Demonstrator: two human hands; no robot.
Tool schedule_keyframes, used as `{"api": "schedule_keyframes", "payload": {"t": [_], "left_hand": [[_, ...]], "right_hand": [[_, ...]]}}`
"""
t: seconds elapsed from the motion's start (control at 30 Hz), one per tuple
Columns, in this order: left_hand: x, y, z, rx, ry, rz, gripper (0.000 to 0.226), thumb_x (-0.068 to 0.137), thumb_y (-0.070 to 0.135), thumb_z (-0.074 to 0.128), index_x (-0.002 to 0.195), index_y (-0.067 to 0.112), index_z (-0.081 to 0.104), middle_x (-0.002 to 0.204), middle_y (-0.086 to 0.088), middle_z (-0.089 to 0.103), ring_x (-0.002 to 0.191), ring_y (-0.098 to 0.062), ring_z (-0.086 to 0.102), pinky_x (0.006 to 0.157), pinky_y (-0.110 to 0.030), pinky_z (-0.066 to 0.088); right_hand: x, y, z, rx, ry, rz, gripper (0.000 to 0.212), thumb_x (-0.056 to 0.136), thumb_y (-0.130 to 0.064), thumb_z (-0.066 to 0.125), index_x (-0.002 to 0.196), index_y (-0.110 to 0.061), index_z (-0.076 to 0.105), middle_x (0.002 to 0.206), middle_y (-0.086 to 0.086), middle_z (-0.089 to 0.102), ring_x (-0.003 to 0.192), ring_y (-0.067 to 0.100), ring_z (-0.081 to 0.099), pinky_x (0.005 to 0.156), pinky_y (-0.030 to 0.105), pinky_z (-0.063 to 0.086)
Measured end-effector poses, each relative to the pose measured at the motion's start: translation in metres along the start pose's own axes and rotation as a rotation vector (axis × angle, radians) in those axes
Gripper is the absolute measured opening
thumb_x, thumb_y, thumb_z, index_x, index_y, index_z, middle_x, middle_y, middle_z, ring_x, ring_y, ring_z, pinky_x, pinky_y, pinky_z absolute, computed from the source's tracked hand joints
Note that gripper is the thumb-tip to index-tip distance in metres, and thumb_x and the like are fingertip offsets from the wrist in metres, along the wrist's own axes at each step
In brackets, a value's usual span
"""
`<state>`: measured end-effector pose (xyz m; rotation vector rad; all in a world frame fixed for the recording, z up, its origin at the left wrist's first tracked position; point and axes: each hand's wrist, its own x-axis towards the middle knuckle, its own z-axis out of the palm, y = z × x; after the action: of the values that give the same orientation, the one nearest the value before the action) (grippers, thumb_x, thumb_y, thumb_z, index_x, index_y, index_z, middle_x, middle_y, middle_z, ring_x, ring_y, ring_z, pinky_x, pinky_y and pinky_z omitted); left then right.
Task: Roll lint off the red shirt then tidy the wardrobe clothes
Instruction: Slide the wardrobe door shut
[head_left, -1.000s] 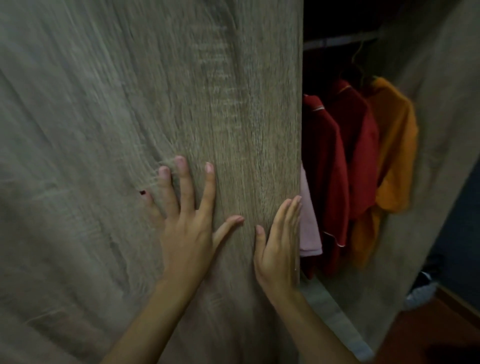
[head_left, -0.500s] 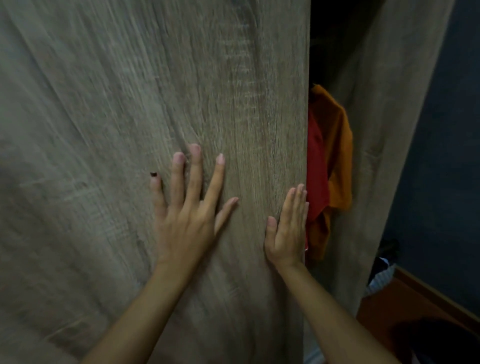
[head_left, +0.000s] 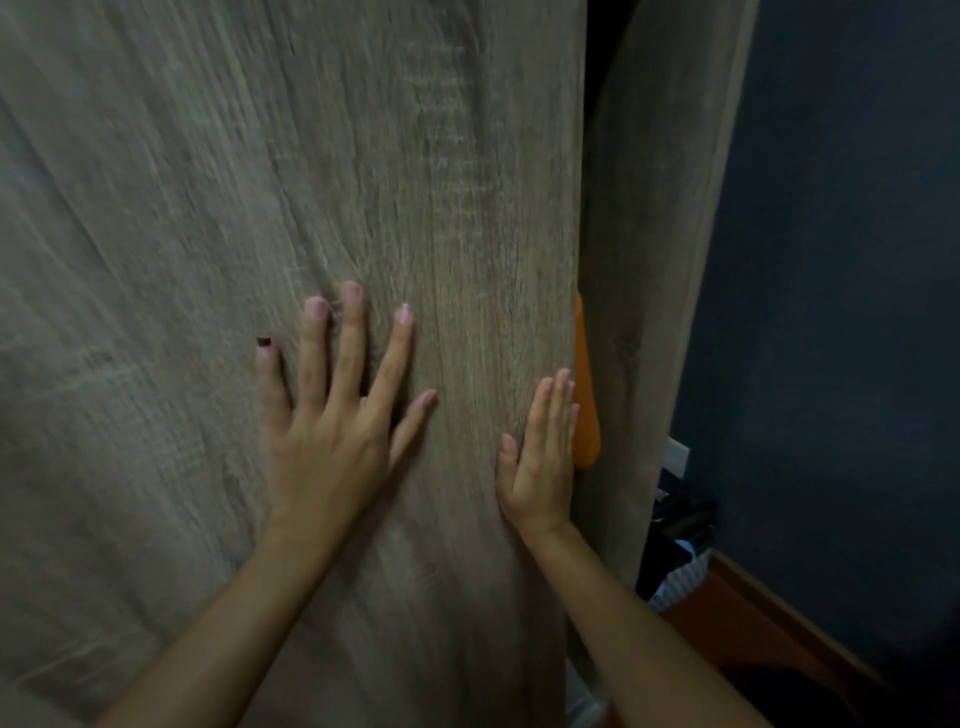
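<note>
A large wood-grain wardrobe door (head_left: 260, 208) fills most of the view. My left hand (head_left: 332, 415) lies flat on it with fingers spread. My right hand (head_left: 543, 457) presses flat near the door's right edge, fingers together. Only a narrow gap remains between the door and the wardrobe side panel (head_left: 654, 260). A sliver of orange garment (head_left: 587, 415) shows in that gap, just right of my right hand. The red shirts are hidden behind the door.
A dark blue wall (head_left: 831, 312) stands to the right of the wardrobe. Dark and striped items (head_left: 675, 551) lie on the reddish floor (head_left: 737, 623) at the wardrobe's foot.
The door has slid right under both hands, narrowing the gap. The red shirts and most of the orange garment went out of sight behind it.
</note>
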<state>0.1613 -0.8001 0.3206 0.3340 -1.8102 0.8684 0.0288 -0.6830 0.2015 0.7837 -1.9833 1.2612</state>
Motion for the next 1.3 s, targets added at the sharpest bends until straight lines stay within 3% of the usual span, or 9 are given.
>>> {"api": "schedule_keyframes", "payload": {"t": [0.23,0.47,0.8,1.3], "left_hand": [[0.037,0.072,0.012,-0.053,0.006,-0.015,0.067,0.095,0.06,0.036,0.151,0.025,0.024,0.155,-0.009,0.017,0.143,-0.028,0.018,0.113,-0.049,0.011],[0.054,0.109,0.023,-0.035,0.01,-0.029,0.067,0.094,0.062,0.035,0.151,0.027,0.023,0.155,-0.008,0.017,0.142,-0.027,0.02,0.112,-0.049,0.013],[0.055,0.115,0.026,0.003,-0.005,-0.035,0.069,0.093,0.063,0.035,0.151,0.027,0.024,0.154,-0.01,0.017,0.141,-0.029,0.02,0.114,-0.047,0.006],[0.058,0.116,0.021,0.032,-0.027,-0.037,0.068,0.093,0.062,0.037,0.149,0.026,0.029,0.154,-0.01,0.021,0.143,-0.028,0.019,0.111,-0.052,0.021]], "right_hand": [[0.033,0.067,-0.029,-0.036,-0.036,0.009,0.063,0.101,-0.041,0.016,0.15,-0.019,-0.017,0.16,0.007,-0.009,0.149,0.027,-0.004,0.121,0.04,-0.002],[0.05,0.098,-0.045,-0.066,-0.073,0.005,0.071,0.099,-0.046,0.02,0.149,-0.015,-0.021,0.158,0.009,-0.014,0.149,0.027,-0.008,0.121,0.038,-0.004],[0.052,0.114,-0.043,-0.113,-0.093,-0.026,0.074,0.099,-0.05,0.02,0.149,-0.013,-0.02,0.158,0.008,-0.014,0.149,0.028,-0.007,0.122,0.04,-0.001],[0.053,0.116,-0.07,-0.138,-0.245,-0.083,0.08,0.098,-0.046,0.034,0.15,-0.012,-0.016,0.159,0.009,-0.015,0.149,0.025,-0.008,0.122,0.038,0.002]]}}
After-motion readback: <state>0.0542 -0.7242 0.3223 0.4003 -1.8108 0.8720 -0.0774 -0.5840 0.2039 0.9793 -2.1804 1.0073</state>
